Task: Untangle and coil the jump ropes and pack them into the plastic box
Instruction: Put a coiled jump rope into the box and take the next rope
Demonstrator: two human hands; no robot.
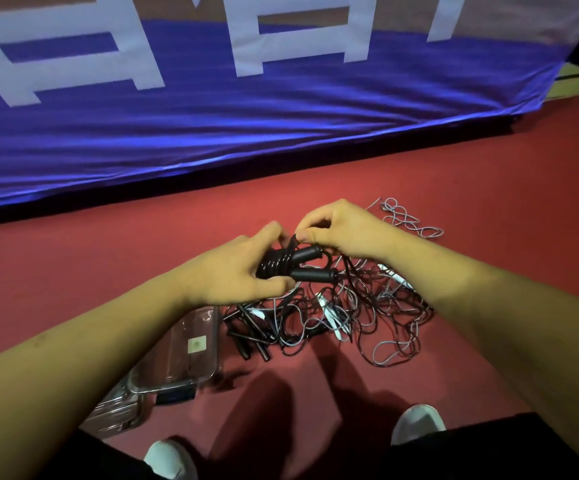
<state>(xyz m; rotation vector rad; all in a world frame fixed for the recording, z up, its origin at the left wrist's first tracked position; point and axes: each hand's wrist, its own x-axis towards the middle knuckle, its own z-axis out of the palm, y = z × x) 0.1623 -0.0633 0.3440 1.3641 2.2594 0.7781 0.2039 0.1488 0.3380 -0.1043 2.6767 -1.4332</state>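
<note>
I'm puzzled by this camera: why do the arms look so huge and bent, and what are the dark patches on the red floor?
Head view: the wide-angle lens stretches the forearms near the edges and bows the blue banner; the dark patches are soft shadows on the red floor; the plastic box shows faint glare; the coiled rope looks sharp.

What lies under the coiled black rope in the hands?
A tangled pile of black and grey ropes on the red floor. The left hand, right hand and coiled rope cover the pile's far part.
</note>
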